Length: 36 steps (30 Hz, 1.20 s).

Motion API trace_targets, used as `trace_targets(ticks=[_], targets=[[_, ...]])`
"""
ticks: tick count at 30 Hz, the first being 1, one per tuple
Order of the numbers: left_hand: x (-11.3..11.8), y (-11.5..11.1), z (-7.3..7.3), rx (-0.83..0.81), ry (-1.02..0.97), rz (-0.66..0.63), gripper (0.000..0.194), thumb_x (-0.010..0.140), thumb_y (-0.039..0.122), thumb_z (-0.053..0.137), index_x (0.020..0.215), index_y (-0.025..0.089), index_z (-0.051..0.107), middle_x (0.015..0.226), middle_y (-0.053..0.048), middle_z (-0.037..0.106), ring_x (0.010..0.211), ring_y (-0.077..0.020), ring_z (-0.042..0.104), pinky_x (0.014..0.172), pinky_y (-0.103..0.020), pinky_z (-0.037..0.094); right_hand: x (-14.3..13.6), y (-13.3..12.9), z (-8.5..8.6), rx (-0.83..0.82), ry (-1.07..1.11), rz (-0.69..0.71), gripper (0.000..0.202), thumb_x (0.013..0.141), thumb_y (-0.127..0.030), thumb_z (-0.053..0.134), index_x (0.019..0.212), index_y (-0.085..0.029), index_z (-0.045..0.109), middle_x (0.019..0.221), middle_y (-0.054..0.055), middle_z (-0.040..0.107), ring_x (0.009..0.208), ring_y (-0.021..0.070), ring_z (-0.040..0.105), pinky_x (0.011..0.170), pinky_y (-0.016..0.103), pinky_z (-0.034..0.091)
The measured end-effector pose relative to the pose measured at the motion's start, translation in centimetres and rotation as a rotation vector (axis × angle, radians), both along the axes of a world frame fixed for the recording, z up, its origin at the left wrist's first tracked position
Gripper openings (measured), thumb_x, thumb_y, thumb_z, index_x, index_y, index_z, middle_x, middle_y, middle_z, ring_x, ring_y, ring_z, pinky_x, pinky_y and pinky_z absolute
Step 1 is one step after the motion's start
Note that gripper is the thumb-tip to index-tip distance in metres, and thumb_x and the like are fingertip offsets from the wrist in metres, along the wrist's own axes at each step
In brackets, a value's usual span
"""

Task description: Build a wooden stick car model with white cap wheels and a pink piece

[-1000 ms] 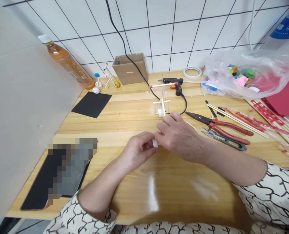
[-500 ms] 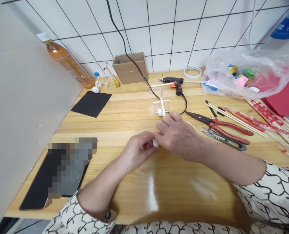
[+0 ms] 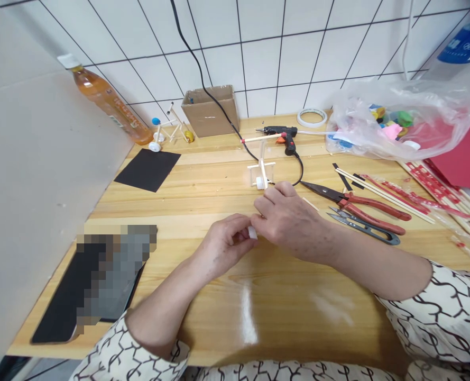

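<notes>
A small white piece (image 3: 252, 232) is pinched between the thumb and fingers of my left hand (image 3: 229, 241). Pressed up against it, my right hand (image 3: 282, 219) has its fingers curled closed; what they grip is hidden behind the knuckles. Just beyond my right hand stands a small frame of pale sticks (image 3: 263, 168) with a white cap at its base and a red-tipped stick across its top. The black glue gun (image 3: 280, 131) lies behind that frame.
Pliers (image 3: 349, 203) and thread snips (image 3: 365, 227) lie right of my hands, beside thin sticks. Farther back are a plastic bag (image 3: 425, 124), a tape roll (image 3: 311, 117), a cardboard box (image 3: 211, 114) and a bottle (image 3: 108, 100). Black card (image 3: 148, 169) and a dark tablet (image 3: 68, 296) lie left.
</notes>
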State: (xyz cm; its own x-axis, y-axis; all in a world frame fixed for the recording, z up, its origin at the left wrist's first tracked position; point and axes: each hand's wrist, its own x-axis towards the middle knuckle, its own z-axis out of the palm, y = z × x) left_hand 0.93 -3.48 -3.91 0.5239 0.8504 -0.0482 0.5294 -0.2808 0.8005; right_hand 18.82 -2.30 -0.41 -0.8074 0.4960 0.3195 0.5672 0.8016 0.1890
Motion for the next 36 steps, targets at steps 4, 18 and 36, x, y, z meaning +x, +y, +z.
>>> trace_targets(ticks=[4,18,36], targets=[[0.1,0.0,0.1,0.006,0.004,-0.001,0.003,0.074,0.012,0.057,0.076,0.015,0.058,0.072,0.001,0.053,0.064,-0.0097,0.050,0.059,-0.020,0.042,0.0,0.0,0.1,0.004,-0.012,-0.006,0.015,0.076,-0.008,0.052,0.066,-0.016,0.059,0.066,0.006,0.051,0.069,0.0187,0.033,0.064,0.035,0.020],[0.1,0.0,0.1,0.015,-0.007,0.000,0.001,0.075,0.013,0.058,0.075,0.015,0.058,0.070,0.001,0.052,0.063,-0.0094,0.049,0.058,-0.021,0.042,0.1,0.1,0.2,-0.016,-0.027,0.004,0.019,0.078,-0.007,0.049,0.065,-0.015,0.059,0.066,0.006,0.050,0.070,0.0187,0.034,0.065,0.035,0.020],[0.0,0.1,-0.2,0.006,-0.102,0.004,0.022,0.075,0.014,0.058,0.096,0.015,0.063,0.085,-0.004,0.060,0.073,-0.0130,0.057,0.067,-0.026,0.049,4.9,-0.7,-0.4,-0.630,0.495,-0.412,0.016,0.084,-0.027,0.050,0.083,-0.017,0.063,0.079,0.006,0.062,0.075,0.0177,0.056,0.066,0.030,0.043]])
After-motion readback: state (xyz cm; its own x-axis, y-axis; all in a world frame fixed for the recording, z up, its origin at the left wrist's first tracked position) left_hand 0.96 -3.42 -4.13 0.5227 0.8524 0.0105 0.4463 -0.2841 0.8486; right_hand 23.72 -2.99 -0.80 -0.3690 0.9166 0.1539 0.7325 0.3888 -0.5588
